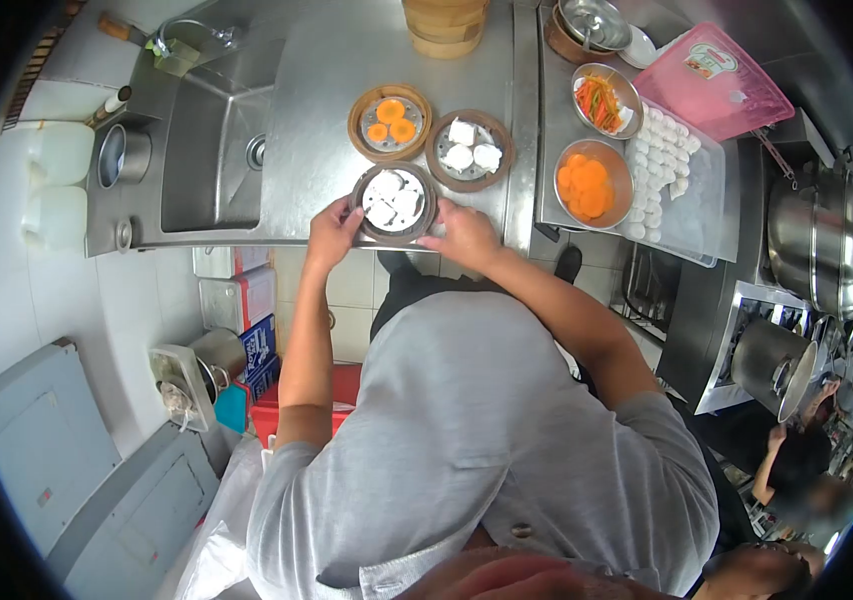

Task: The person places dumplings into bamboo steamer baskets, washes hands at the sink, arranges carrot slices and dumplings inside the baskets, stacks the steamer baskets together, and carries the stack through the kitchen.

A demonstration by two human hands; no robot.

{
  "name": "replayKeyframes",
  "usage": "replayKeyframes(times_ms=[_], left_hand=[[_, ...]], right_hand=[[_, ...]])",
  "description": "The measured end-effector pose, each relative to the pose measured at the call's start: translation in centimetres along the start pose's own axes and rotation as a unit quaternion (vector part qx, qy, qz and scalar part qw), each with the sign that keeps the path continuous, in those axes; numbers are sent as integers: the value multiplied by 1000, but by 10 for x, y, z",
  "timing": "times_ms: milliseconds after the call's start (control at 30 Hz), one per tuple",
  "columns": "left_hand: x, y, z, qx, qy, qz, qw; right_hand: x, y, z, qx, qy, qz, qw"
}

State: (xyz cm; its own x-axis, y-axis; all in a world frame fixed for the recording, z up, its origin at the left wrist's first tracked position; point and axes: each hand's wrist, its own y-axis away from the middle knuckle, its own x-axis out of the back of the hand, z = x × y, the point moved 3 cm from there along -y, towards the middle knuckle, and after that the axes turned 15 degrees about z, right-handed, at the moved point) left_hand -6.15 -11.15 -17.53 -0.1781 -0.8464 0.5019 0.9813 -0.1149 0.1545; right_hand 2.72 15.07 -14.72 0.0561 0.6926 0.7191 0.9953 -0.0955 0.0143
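A round steamer basket point(428, 222) with white buns in it sits at the front edge of the steel counter. My left hand point(335, 232) grips its left side, and my right hand point(467, 235) holds the right side of its rim. Just behind it to the right, touching or nearly so, is a second basket point(508, 152) with three white buns. A lighter basket point(359, 132) with three orange pieces stands behind to the left. On the right are a bowl of orange slices point(583, 188), a bowl of shredded vegetables point(602, 102) and a tray point(709, 215) bearing several white dough pieces.
A sink point(217, 190) lies to the left, with a metal pot point(125, 157) beside it. A wooden steamer point(447, 28) stands at the back. At the right are a pink lid point(722, 85), a large steel pot point(812, 235) and another person point(797, 455) farther off.
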Motion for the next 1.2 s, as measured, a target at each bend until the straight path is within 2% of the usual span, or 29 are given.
replayKeyframes(times_ms=[100, 267, 367, 400, 533, 633, 667, 733, 867, 967, 1000, 1100, 1200], left_hand=[[2, 16, 23, 62, 27, 30, 997], [32, 33, 96, -60, -79, 56, 993], [36, 27, 131, -88, -51, 33, 994], [34, 22, 148, -128, -82, 29, 988], [-2, -13, 179, -219, -116, 10, 969], [-42, -41, 181, -246, -83, 15, 966], [-54, -53, 177, -230, -110, -1, 967], [-74, -67, 169, -197, -166, -32, 966], [-86, -68, 169, -209, -157, -20, 965], [-84, -67, 171, -134, -60, -64, 987], [-83, -71, 166, -138, -96, -73, 983], [-82, -69, 168, -136, -77, -62, 986], [-84, -76, 161, -178, -130, -53, 974]], right_hand=[[-5, 2, 1, 5, 42, -5, 999], [28, 10, -30, 22, -3, -14, 1000], [58, 11, -33, 41, -37, 61, 997], [71, 9, -33, 23, -59, 74, 995], [109, -3, -9, -13, -8, 96, 995], [130, -17, 13, -18, 43, 100, 994], [144, -20, 8, -58, 36, 66, 995], [143, -22, 19, -72, 48, 56, 995], [128, -26, 42, -49, 80, 94, 991], [117, -22, 47, -79, 86, 107, 987], [114, -21, 45, -90, 81, 103, 987], [109, -13, 41, -111, 66, 103, 986], [106, -10, 42, -111, 48, 119, 986]])
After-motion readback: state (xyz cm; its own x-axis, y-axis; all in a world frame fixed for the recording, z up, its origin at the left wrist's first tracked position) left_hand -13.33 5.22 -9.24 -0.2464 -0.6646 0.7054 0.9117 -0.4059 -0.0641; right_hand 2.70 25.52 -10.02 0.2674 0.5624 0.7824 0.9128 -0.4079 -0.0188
